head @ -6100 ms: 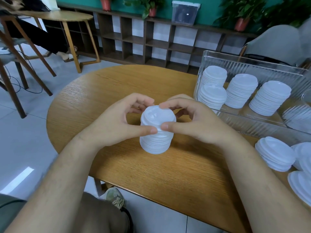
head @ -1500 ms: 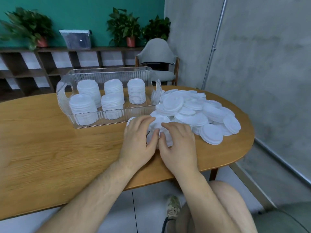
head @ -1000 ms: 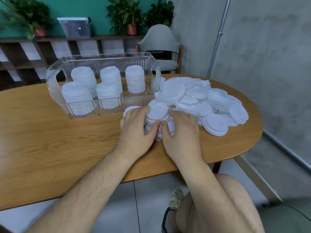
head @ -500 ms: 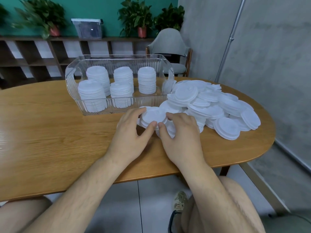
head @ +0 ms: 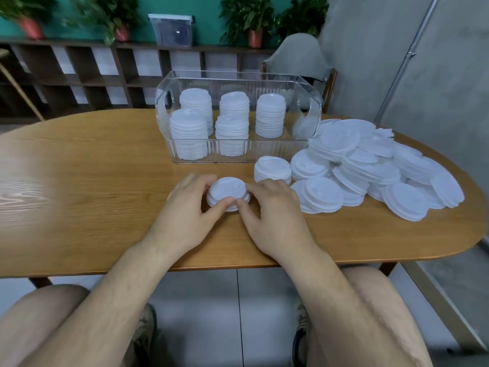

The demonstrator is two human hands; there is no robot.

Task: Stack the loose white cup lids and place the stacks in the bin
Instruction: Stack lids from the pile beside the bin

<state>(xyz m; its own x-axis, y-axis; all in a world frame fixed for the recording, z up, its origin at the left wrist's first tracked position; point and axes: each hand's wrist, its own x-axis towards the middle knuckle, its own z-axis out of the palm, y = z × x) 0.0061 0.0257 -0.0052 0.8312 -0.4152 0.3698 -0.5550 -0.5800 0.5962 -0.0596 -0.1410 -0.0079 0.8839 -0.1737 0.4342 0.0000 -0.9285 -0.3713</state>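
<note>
A short stack of white lids [head: 228, 190] sits on the wooden table [head: 92, 181] in front of me. My left hand [head: 185, 210] curls round its left side and my right hand [head: 272, 210] round its right side, thumbs meeting at its near edge. Behind it stands the clear plastic bin [head: 304, 125] holding several tall lid stacks [head: 270, 115]. A big heap of loose white lids [head: 370, 160] spreads over the table to the right, with another short stack [head: 272, 169] at its left edge.
The table's front edge runs just below my wrists, and my knees show beneath it. A grey chair [head: 299, 59] stands behind the bin. Low wooden shelves [head: 105, 72] with potted plants line the back wall. A metal pole [head: 404, 56] runs up the grey wall.
My hands have pulled a small stack of lids left and toward me, away from the heap. The view has also swung left, so the bin sits further right.
</note>
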